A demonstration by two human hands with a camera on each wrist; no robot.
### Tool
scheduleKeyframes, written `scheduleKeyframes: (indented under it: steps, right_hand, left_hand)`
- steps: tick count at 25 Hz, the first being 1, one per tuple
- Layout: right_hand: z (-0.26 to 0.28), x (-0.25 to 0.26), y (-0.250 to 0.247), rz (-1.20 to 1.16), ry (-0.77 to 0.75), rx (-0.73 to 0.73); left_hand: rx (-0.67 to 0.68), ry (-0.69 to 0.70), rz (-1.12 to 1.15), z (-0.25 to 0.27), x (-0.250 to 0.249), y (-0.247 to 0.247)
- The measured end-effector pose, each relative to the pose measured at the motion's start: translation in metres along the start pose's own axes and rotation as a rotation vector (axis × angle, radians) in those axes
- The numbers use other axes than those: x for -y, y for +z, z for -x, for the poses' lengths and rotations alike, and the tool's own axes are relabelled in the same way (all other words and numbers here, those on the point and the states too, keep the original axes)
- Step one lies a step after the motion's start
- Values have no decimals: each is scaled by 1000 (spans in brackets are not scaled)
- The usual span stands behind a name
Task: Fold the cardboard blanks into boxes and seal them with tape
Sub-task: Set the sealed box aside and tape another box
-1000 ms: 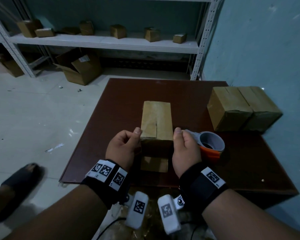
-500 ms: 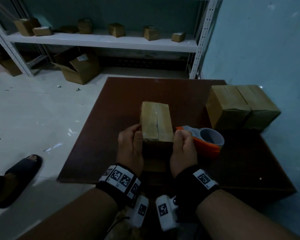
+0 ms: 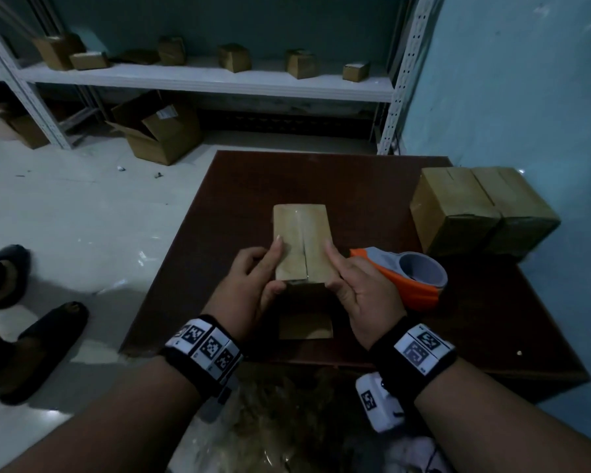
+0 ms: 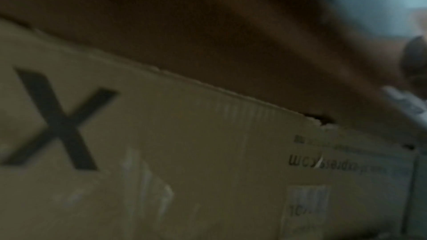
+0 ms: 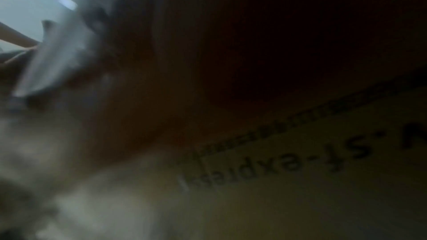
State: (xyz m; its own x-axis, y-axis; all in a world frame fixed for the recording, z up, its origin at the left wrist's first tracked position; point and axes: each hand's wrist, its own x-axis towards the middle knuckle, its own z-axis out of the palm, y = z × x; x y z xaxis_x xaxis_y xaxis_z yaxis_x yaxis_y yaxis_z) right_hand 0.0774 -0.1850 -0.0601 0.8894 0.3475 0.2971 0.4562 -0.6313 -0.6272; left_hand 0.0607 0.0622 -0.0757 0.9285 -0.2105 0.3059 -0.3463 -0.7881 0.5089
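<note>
So from the head view, the box (image 3: 301,242) stands near the middle of the desk (image 3: 239,186), long axis running straight away from the person, with a taped seam down the centre of its top face. The left hand (image 3: 249,285) grips its near-left corner, thumb up along the left edge; the right hand (image 3: 359,288) holds the near-right corner the same way, fingers (image 3: 335,256) lying against the side. Both sit equally close, but the tape dispenser (image 3: 410,274) lies just right of the box, touching-close to the right hand, so I'd guess that hand reaches for it. Two finished boxes (image 3: 481,209) sit farther right of the box.

Left wrist view is blurry: just printed cardboard (image 4: 184,171) with a big X, no fingers visible.

Right wrist view, darker still: cardboard (image 5: 323,180) with "express" lettering that the head view doesn't show.
</note>
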Motion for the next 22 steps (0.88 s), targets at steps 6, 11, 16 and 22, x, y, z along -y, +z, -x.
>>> scheduleKeyframes:
  steps: [6,11,16,22]
  right_hand:
    - [0,2,-6,47,47,160]
    - [0,4,-7,42,50,137]
    - [-1,7,-7,64,61,98]
    - [0,14,-11,126,60,94]
  left_hand:
    - [6,-6,-33,0,-1,5]
    - [75,-72,26,-2,-14,-10]
    - [-26,-78,5,-7,-18,-11]
    - [-34,-56,-5,-7,-17,-12]
